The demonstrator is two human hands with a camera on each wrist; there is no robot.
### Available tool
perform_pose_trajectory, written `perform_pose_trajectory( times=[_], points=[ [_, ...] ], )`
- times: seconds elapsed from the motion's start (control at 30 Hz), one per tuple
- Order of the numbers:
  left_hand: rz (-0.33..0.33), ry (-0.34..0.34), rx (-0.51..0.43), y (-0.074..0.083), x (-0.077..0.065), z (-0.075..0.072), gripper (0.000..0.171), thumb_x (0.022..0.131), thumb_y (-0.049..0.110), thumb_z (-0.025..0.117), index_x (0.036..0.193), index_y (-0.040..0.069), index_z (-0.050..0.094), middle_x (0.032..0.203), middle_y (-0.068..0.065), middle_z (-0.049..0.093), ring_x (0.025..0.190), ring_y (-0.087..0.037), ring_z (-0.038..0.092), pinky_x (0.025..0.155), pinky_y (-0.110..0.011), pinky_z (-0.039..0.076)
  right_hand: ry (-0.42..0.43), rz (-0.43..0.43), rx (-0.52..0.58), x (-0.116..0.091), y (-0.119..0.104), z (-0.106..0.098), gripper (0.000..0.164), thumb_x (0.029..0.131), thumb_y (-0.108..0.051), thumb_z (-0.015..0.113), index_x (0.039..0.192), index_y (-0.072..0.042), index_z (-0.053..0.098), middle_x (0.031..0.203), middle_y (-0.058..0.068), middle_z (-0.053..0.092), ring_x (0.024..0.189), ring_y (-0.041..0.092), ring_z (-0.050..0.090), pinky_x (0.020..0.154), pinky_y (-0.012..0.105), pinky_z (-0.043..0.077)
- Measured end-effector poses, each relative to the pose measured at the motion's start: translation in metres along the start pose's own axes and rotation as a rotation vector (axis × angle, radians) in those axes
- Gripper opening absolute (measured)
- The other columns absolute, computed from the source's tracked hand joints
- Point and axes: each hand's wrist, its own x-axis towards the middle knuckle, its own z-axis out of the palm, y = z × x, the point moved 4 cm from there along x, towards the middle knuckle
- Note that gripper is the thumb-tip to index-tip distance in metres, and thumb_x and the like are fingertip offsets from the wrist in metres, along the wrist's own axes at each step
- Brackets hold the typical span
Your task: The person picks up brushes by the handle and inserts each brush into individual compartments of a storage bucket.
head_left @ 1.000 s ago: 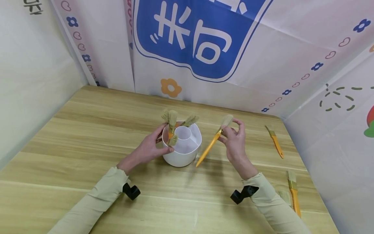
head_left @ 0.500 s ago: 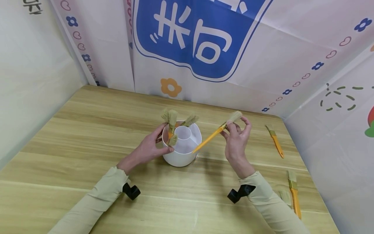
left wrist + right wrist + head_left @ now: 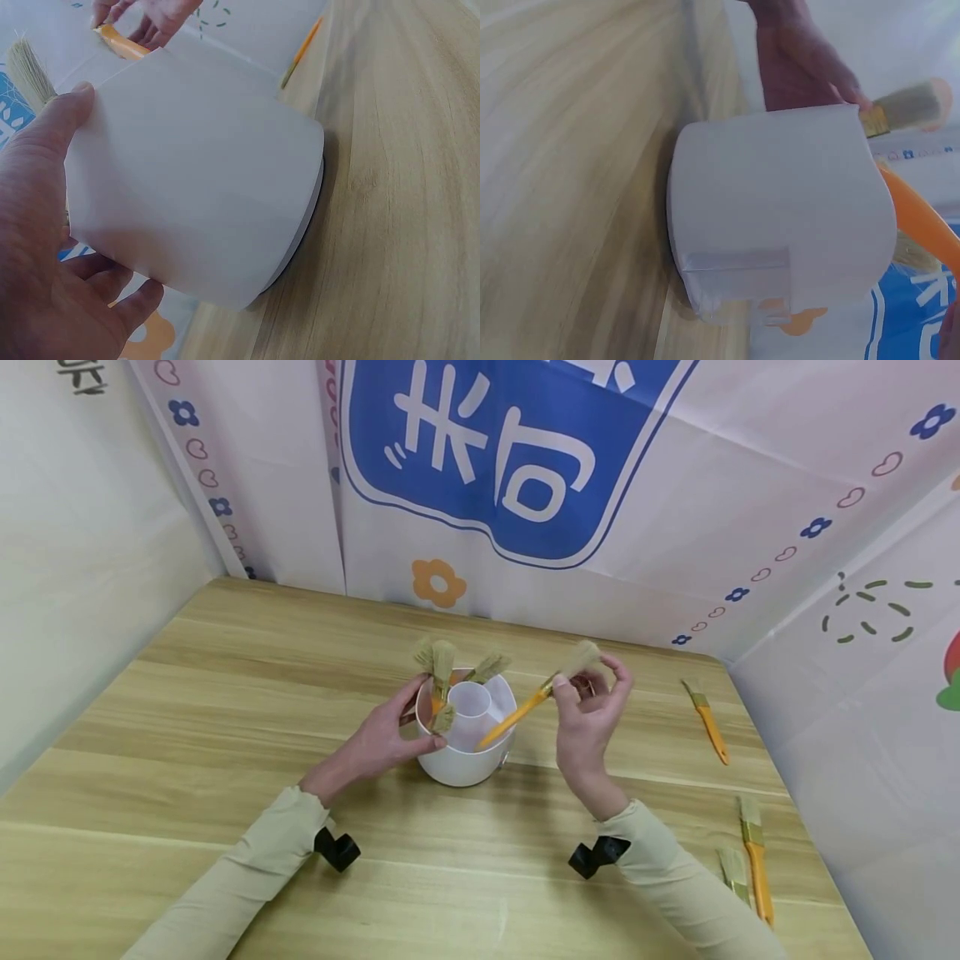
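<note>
A white divided round holder (image 3: 459, 770) stands on the wooden table, with several bristle brushes (image 3: 442, 662) leaning in its left and back compartments. My left hand (image 3: 378, 735) grips its left side, thumb on the near rim and fingers round the far side, as the left wrist view also shows. In my right hand (image 3: 592, 718) an orange-handled paintbrush (image 3: 517, 717) is pinched near its ferrule, bristles up to the right. Its handle slants down to the left, the tip past the holder's right rim over the front compartment. In the right wrist view the orange handle (image 3: 922, 225) crosses the rim.
One paintbrush (image 3: 705, 720) lies on the table at the right. Two more, a long brush (image 3: 756, 860) and a wider brush (image 3: 735, 870), lie nearer the front right, partly by the right sleeve. Printed white sheets (image 3: 525, 585) wall the table's back and sides.
The brush in my right hand has moved left, its handle tip rising from beside the holder to inside its rim. My left hand and the holder stay in place.
</note>
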Motion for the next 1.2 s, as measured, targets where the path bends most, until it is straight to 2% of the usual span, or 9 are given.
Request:
perform_pose_trajectory(
  times=[0.13, 0.3, 0.4, 0.53, 0.63, 0.7, 0.8, 1.0, 1.2],
  points=[
    [0.006, 0.001, -0.003, 0.0, 0.0, 0.0, 0.092, 0.082, 0.031, 0.071, 0.151, 0.012, 0.013, 0.154, -0.015, 0.026, 0.138, -0.034, 0.033, 0.111, -0.051, 0.033, -0.126, -0.068, -0.095, -0.009, 0.001, 0.01, 0.052, 0.077, 0.009, 0.058, 0.119, -0.013, 0.037, 0.096, 0.0, 0.055, 0.085, 0.012, 0.055, 0.068, 0.017, 0.049],
    [0.008, 0.002, -0.003, 0.0, 0.0, 0.0, 0.092, 0.082, 0.031, 0.071, 0.151, 0.012, 0.014, 0.154, -0.015, 0.026, 0.138, -0.034, 0.033, 0.111, -0.051, 0.034, -0.309, -0.154, -0.22, -0.019, 0.002, 0.022, 0.052, 0.076, 0.01, 0.06, 0.121, 0.002, 0.033, 0.103, 0.0, 0.052, 0.091, 0.011, 0.054, 0.074, 0.019, 0.051],
    [0.005, 0.001, 0.002, 0.0, 0.0, 0.0, 0.092, 0.082, 0.031, 0.071, 0.151, 0.011, 0.014, 0.154, -0.015, 0.026, 0.138, -0.034, 0.033, 0.11, -0.051, 0.034, -0.398, -0.225, -0.322, -0.024, 0.003, 0.03, 0.054, 0.075, 0.01, 0.061, 0.12, 0.008, 0.032, 0.103, 0.008, 0.051, 0.093, 0.01, 0.054, 0.075, 0.02, 0.053],
    [0.006, 0.002, 0.007, 0.001, -0.001, 0.0, 0.092, 0.082, 0.032, 0.071, 0.151, 0.012, 0.013, 0.154, -0.015, 0.025, 0.138, -0.034, 0.033, 0.11, -0.051, 0.034, -0.505, -0.328, -0.483, -0.031, 0.004, 0.041, 0.053, 0.074, 0.006, 0.066, 0.119, 0.007, 0.038, 0.102, 0.021, 0.051, 0.09, 0.015, 0.055, 0.07, 0.025, 0.055],
    [0.016, 0.003, 0.007, 0.001, -0.001, 0.0, 0.091, 0.083, 0.032, 0.07, 0.151, 0.012, 0.013, 0.154, -0.015, 0.025, 0.138, -0.034, 0.032, 0.11, -0.052, 0.034, -0.578, -0.395, -0.585, -0.035, 0.005, 0.049, 0.054, 0.074, 0.003, 0.069, 0.12, 0.004, 0.041, 0.102, 0.02, 0.052, 0.088, 0.022, 0.057, 0.068, 0.029, 0.055],
    [0.029, 0.007, 0.002, 0.001, -0.001, 0.0, 0.09, 0.083, 0.031, 0.07, 0.151, 0.013, 0.014, 0.154, -0.015, 0.026, 0.138, -0.034, 0.033, 0.11, -0.052, 0.034, -0.617, -0.43, -0.634, -0.037, 0.004, 0.054, 0.054, 0.074, 0.001, 0.07, 0.12, 0.001, 0.042, 0.101, 0.017, 0.053, 0.087, 0.025, 0.057, 0.068, 0.03, 0.055],
    [0.042, 0.012, -0.005, 0.002, -0.001, -0.001, 0.09, 0.082, 0.031, 0.071, 0.151, 0.014, 0.015, 0.153, -0.015, 0.027, 0.137, -0.035, 0.034, 0.11, -0.052, 0.035, -0.664, -0.469, -0.698, -0.042, 0.004, 0.061, 0.055, 0.074, 0.0, 0.07, 0.122, -0.002, 0.042, 0.103, 0.017, 0.051, 0.087, 0.023, 0.056, 0.069, 0.028, 0.055],
    [0.029, 0.011, -0.004, 0.002, -0.001, -0.001, 0.09, 0.082, 0.034, 0.07, 0.151, 0.016, 0.014, 0.154, -0.012, 0.027, 0.138, -0.032, 0.033, 0.11, -0.051, 0.035, -0.709, -0.542, -0.74, -0.05, 0.005, 0.067, 0.058, 0.07, 0.0, 0.073, 0.12, -0.001, 0.044, 0.102, 0.017, 0.05, 0.086, 0.023, 0.057, 0.07, 0.023, 0.056],
    [0.026, 0.012, 0.008, 0.001, -0.002, -0.002, 0.091, 0.082, 0.034, 0.07, 0.151, 0.017, 0.013, 0.153, -0.012, 0.029, 0.137, -0.032, 0.036, 0.11, -0.049, 0.036, -0.732, -0.578, -0.766, -0.056, 0.007, 0.068, 0.062, 0.069, -0.001, 0.077, 0.122, -0.001, 0.043, 0.107, 0.017, 0.051, 0.086, 0.021, 0.055, 0.067, 0.024, 0.053]
  ],
)
